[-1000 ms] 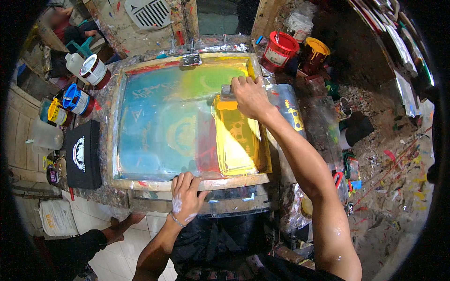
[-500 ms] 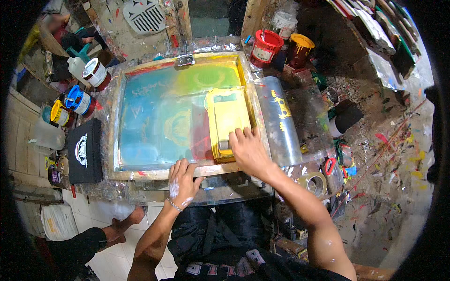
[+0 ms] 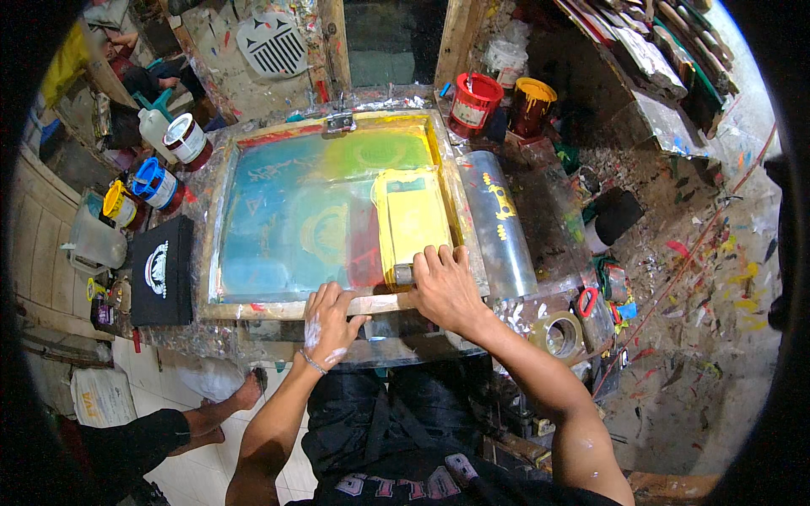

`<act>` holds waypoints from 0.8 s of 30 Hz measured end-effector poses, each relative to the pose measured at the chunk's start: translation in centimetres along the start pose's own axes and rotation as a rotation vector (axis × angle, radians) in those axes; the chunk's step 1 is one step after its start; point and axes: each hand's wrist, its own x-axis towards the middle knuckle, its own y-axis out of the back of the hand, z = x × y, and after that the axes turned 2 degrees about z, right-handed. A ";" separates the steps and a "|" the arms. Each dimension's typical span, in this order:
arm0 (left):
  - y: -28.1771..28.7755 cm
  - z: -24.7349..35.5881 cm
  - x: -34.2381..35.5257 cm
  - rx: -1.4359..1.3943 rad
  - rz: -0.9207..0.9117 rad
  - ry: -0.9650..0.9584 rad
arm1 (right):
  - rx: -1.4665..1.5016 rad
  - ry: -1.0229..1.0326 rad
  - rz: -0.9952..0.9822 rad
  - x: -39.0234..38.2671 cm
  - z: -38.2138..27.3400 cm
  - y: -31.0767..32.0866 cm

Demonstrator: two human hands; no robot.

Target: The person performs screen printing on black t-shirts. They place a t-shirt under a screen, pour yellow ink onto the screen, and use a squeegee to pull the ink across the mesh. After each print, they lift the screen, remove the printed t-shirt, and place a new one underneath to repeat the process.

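A wooden screen-printing frame (image 3: 278, 310) lies on the worktable, its mesh (image 3: 274, 202) stained blue, green and red. Bright yellow ink (image 3: 413, 223) covers a rectangular patch at the mesh's right side. At the near end of that patch, my right hand (image 3: 447, 288) is closed around a squeegee (image 3: 403, 273). Only the left end of its handle shows; the hand covers the rest, and its blade is hidden. My left hand (image 3: 327, 325), smeared with white, grips the frame's near rail, fingers over the top and thumb toward me.
Left of the frame lies a black printed cloth piece (image 3: 160, 270), with a blue-rimmed ink tub (image 3: 156, 185) beyond. A grey cylinder (image 3: 498, 223) with yellow marks lies to the right. Red (image 3: 475, 105) and yellow-rimmed (image 3: 531, 105) tubs stand behind. Tape (image 3: 557, 336) sits near my right forearm. Another person's leg (image 3: 207, 422) shows lower left.
My right hand has drawn the squeegee a little toward me, up to the near rail. My left hand stays on the rail. The whole view has shifted slightly.
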 end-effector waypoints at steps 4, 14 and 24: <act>0.5 0.1 0.2 -0.012 0.013 -0.005 | 0.024 -0.014 0.002 0.2 -0.2 0.7; 1.4 0.7 0.5 -0.017 -0.001 0.004 | 0.021 -0.028 0.016 0.4 -0.6 1.3; 2.9 1.4 1.1 -0.041 0.008 -0.001 | -0.001 -0.013 0.036 0.4 -0.7 2.3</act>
